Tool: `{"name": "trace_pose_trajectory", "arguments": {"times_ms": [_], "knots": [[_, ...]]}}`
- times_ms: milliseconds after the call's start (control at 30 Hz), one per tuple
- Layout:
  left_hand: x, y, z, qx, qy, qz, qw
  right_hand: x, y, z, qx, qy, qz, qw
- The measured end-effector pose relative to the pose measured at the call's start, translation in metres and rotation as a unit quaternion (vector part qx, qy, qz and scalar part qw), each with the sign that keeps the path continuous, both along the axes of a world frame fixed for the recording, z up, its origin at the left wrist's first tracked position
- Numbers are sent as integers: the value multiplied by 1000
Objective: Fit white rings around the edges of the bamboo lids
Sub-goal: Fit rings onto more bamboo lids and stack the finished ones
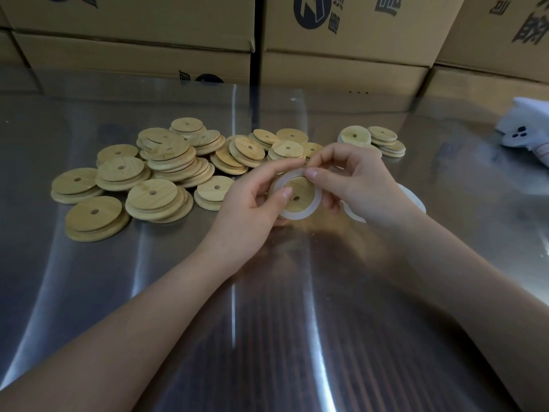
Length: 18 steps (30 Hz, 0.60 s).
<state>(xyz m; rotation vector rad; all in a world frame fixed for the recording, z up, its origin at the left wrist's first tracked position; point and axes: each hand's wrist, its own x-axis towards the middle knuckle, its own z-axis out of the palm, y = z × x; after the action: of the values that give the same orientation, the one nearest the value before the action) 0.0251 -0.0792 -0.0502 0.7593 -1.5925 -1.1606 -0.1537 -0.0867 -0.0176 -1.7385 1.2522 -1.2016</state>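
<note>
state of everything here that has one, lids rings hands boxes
held lid, gripped in the left hand, tilted
white ring, looped round the held lid, top pinched by the right hand
left hand, grips the held lid
right hand, pinches the white ring
loose lids, heaped on the table, no rings showing
spare rings, flat under the right hand
cardboard boxes, closed, stacked

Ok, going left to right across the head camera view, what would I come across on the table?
A pile of bamboo lids → left hand → held lid with its white ring → right hand → white cloth thing at the far right edge.
</note>
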Motion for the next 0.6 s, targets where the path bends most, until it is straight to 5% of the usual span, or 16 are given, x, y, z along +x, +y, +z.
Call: {"name": "trace_pose_trajectory", "arguments": {"times_ms": [600], "knots": [[2, 0, 1, 27, 37, -23, 999, -4, 2, 4, 20, -10, 41, 999]]}}
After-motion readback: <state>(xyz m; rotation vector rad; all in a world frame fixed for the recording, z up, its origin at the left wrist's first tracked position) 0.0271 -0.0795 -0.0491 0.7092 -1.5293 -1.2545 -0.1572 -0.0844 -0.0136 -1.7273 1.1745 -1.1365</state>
